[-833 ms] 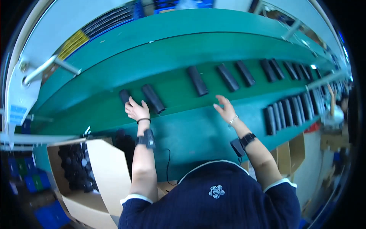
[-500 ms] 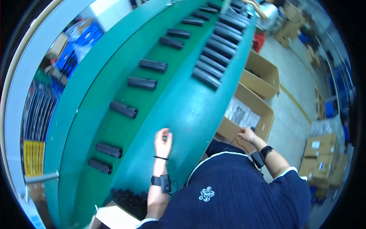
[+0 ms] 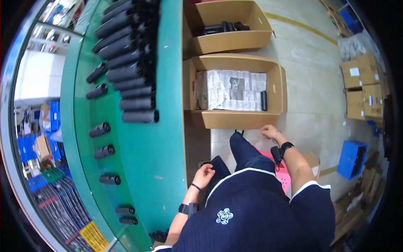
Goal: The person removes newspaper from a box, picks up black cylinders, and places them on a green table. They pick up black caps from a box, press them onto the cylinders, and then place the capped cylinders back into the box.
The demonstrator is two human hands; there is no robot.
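Note:
My left hand [image 3: 203, 176] hangs beside the green workbench edge, near my left knee, its fingers loosely bent and apart with nothing visible in them. Just in front of the near wall of an open cardboard box [image 3: 235, 119] is my right hand [image 3: 269, 132], fingers curled in and no object showing. Inside that box lie wrapped, clear-plastic-covered layers [image 3: 235, 88] and a single black cylinder [image 3: 263, 101] at the right side. Many black cylinders [image 3: 138, 116] lie side by side in a stacked row on the bench.
More black cylinders [image 3: 110, 179] lie spaced along the green conveyor strip [image 3: 126, 168] at left. A second cardboard box [image 3: 231, 41] holding black cylinders stands beyond the first. A pink perforated stool [image 3: 283, 176] is beside my legs; a blue crate [image 3: 352, 159] and stacked cartons [image 3: 365, 90] stand at right.
My view and body have turned right, toward the cardboard boxes. The left hand has moved from above the bench to beside its edge; the right hand stays near the box.

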